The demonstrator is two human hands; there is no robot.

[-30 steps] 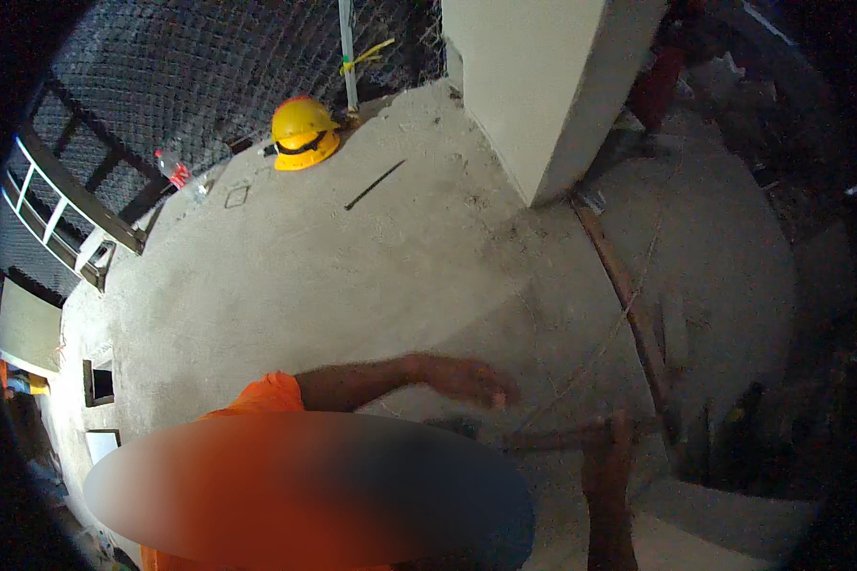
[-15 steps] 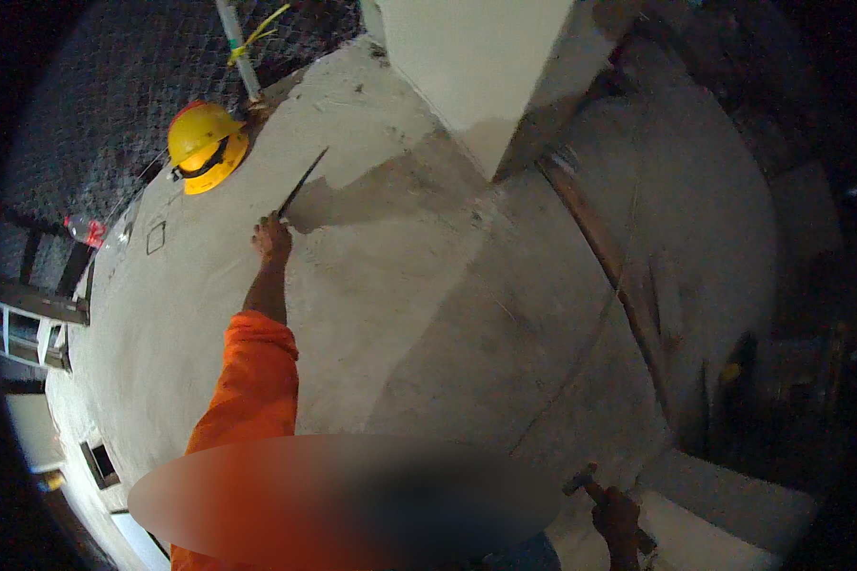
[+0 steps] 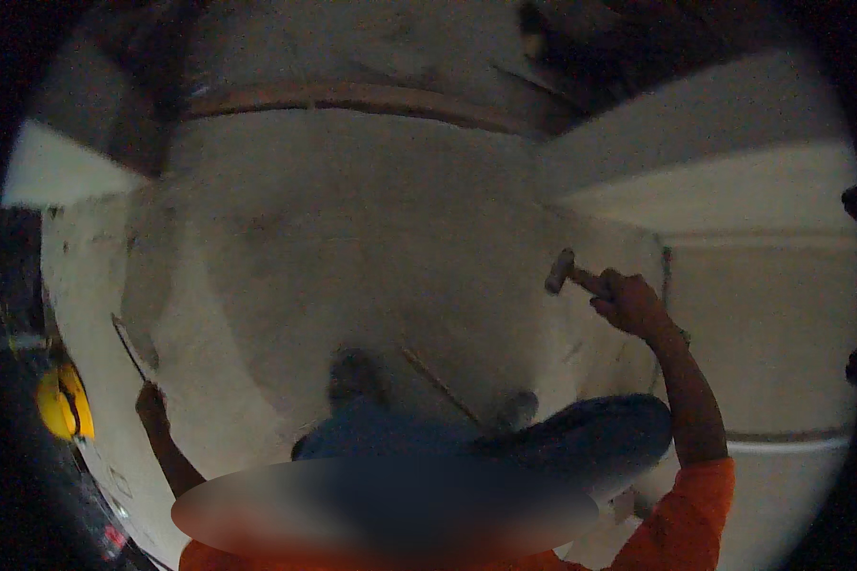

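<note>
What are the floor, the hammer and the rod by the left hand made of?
Floor: looks like bare concrete, pale, matte, mottled. Hammer in the right hand: dark head, probably steel; handle hidden. Rod at the left hand: thin, dark, straight, likely metal; too dim to confirm.

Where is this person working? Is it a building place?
Probably a building site: a bare concrete floor, a yellow hard hat lying on it, and a hammer gripped in the right hand.

Your right hand (image 3: 628,303) grips a hammer (image 3: 569,276) at about three o'clock, its head raised above the concrete floor (image 3: 352,257). Your left hand (image 3: 149,402) at eight o'clock touches a thin dark rod (image 3: 129,348), with a yellow hard hat (image 3: 62,403) just beside it.
</note>
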